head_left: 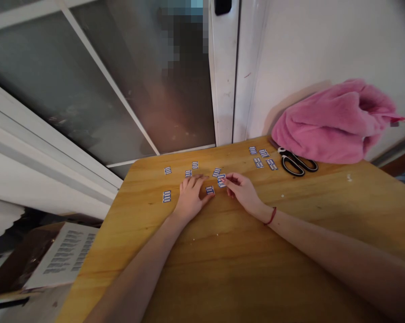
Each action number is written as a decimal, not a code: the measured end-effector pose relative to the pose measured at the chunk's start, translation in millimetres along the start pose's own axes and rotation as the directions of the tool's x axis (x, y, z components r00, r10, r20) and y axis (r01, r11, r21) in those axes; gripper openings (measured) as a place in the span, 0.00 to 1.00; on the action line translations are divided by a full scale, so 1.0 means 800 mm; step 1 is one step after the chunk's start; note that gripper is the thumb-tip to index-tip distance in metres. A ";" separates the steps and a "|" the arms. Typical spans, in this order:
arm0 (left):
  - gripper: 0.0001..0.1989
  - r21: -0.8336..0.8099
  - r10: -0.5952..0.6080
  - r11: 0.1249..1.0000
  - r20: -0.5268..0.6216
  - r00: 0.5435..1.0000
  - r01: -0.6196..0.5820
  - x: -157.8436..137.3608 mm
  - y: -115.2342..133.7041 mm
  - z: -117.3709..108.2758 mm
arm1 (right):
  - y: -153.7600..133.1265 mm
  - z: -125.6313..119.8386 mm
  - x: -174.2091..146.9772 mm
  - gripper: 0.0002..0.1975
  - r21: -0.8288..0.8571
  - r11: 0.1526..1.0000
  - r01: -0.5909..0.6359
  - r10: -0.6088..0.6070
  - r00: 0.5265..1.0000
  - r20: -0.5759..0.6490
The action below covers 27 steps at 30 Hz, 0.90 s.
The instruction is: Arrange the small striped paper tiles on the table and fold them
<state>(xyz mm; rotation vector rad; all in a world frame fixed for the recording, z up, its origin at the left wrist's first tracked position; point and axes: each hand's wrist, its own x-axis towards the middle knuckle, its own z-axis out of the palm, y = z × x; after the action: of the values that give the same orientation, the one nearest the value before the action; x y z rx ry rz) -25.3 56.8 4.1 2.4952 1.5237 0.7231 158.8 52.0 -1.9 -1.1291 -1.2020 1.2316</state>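
Note:
Several small white cards with blue stripes lie on the wooden table. My right hand (241, 190) pinches one small blue-and-white card (220, 181) between thumb and fingertips. My left hand (191, 197) rests on the tabletop, its fingers spread and its thumb tip at the edge of another card (209, 190). Just beyond its fingertips is a third card (188, 173), partly covered. A further card (217, 172) lies behind the one in my right hand. The print on the cards is too small to read.
More cards, such as one at the left (166, 196), lie about. Black-handled scissors (295, 163) sit at the back right, partly under a pink plush cloth (327, 123). A glass-panelled door (175, 112) stands behind the table (243, 264). A printed sheet (63, 253) lies lower left.

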 end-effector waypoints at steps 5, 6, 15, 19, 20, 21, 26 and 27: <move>0.19 -0.016 -0.071 0.997 0.060 0.996 0.073 0.001 -0.005 0.005 | -0.003 0.001 -0.002 0.14 -0.005 1.000 0.017 -0.017 1.000 0.012; 0.17 -0.024 -0.075 0.997 0.072 0.995 0.077 0.001 -0.006 0.005 | -0.003 0.001 -0.002 0.14 -0.012 1.000 0.014 -0.014 1.000 0.012; 0.14 -0.082 -0.102 0.990 0.125 0.987 0.113 0.004 -0.007 0.001 | -0.003 0.000 -0.003 0.14 -0.097 0.995 0.039 -0.036 0.999 0.033; 0.18 -0.080 -0.113 0.989 0.112 0.987 0.122 0.003 -0.008 0.002 | -0.003 0.000 -0.003 0.15 -0.089 0.995 0.037 -0.034 0.999 0.031; 0.16 -0.079 -0.117 0.989 0.119 0.986 0.127 0.003 -0.008 0.002 | -0.002 0.001 -0.003 0.15 -0.087 0.995 0.038 -0.036 0.999 0.031; 0.14 -0.080 -0.119 0.988 0.127 0.985 0.130 0.004 -0.008 0.003 | -0.002 0.001 -0.003 0.15 -0.088 0.995 0.041 -0.039 0.999 0.031; 0.09 -0.109 -0.098 0.987 0.141 0.985 0.114 0.004 -0.009 0.005 | 0.001 0.000 -0.003 0.15 -0.112 0.992 0.055 -0.052 0.998 0.032; 0.08 -0.119 -0.084 0.988 0.138 0.987 0.101 0.004 -0.008 0.005 | 0.001 0.000 -0.003 0.15 -0.115 0.992 0.053 -0.049 0.998 0.032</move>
<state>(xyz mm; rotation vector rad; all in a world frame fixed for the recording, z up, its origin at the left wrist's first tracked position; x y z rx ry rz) -27.7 63.5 -0.6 2.3153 1.4884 0.6059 158.9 49.8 -3.0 -1.1614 -1.3311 1.1551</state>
